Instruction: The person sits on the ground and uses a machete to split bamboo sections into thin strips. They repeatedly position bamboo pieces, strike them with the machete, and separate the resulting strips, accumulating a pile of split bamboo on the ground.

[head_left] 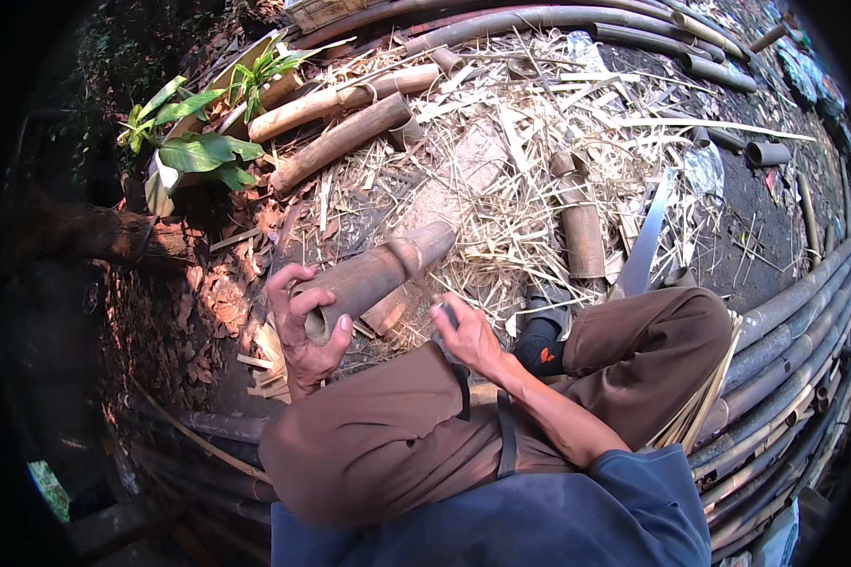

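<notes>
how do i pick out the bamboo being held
Find the brown fabric trousers across the lower middle. Above their left side, the left hand holds the hollow end of a short, thick, brown bamboo tube slanting up to the right. Unlike the brown bamboo lengths lying beyond, it is hand-held, with a raised ring towards its far end.

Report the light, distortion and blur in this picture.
In the head view, the pale shavings are brightly lit, some nearly washed out, while the left margin sinks into deep shadow; in the head view, stacked poles at right bow along the fisheye rim; in the head view, the bamboo piece reads clearly, but the tool in the right hand is hard to make out.
</notes>
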The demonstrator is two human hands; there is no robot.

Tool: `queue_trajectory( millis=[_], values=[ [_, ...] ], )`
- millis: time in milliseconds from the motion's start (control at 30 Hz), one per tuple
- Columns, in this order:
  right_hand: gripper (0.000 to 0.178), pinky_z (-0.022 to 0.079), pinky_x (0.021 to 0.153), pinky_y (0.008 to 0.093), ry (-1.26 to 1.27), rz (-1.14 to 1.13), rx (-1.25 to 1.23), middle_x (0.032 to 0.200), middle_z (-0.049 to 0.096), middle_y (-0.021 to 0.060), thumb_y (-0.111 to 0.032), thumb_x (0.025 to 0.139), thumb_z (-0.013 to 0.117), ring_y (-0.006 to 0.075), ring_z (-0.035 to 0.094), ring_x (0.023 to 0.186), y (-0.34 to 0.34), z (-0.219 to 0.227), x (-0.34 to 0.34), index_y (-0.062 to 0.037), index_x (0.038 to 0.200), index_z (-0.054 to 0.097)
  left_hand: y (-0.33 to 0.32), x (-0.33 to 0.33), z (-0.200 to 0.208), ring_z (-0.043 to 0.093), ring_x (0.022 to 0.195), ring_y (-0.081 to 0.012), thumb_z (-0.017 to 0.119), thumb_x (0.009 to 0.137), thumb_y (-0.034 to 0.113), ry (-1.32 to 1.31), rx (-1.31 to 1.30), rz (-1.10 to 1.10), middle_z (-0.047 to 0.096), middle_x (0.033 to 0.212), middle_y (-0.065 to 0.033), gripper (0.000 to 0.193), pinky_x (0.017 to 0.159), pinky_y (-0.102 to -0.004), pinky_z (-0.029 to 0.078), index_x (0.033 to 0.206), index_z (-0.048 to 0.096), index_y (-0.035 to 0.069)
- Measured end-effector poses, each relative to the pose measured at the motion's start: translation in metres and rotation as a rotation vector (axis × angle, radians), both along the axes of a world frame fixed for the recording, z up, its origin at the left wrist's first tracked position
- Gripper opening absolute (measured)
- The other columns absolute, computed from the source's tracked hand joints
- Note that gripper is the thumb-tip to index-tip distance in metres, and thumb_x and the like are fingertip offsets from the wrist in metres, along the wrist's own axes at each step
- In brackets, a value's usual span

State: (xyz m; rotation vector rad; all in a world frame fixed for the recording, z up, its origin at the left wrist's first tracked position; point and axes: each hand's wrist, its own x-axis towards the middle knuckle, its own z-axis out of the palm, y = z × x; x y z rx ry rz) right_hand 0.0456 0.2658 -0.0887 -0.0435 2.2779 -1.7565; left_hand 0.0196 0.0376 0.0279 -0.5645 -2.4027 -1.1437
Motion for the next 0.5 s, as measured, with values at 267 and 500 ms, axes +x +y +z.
queue_trajectory(
  millis=[267,500],
  values=[
    [0.036,0.044,0.059,0.0444,-0.070,-0.100,0.064,0.065,0.056,0.0206,-0.039,0.100,0.051,0.0341,0.057,0.059,0.004,-0.010,-0.014,-0.0028,0.099,0.056,0.003,-0.027,-0.012,0.053,0.116,-0.0239,0.085,0.073,0.015,-0.166,0.776,0.346,0.051,0.128,-0.0138,0.079,0.101,-0.0362,0.043,0.138,0.043,0.002],
    [0.031,0.043,0.052,0.0435,0.041,0.047,-0.051,0.059,0.056,0.0168,-0.036,0.101,0.051,0.0304,0.059,0.054,-0.021,0.017,-0.016,-0.0046,0.100,0.054,0.010,-0.012,-0.020,0.050,0.117,-0.0227,0.081,0.076,0.017,-0.172,0.605,0.249,0.052,0.125,-0.0110,0.070,0.104,-0.0376,0.040,0.133,0.043,0.004]
  ],
)
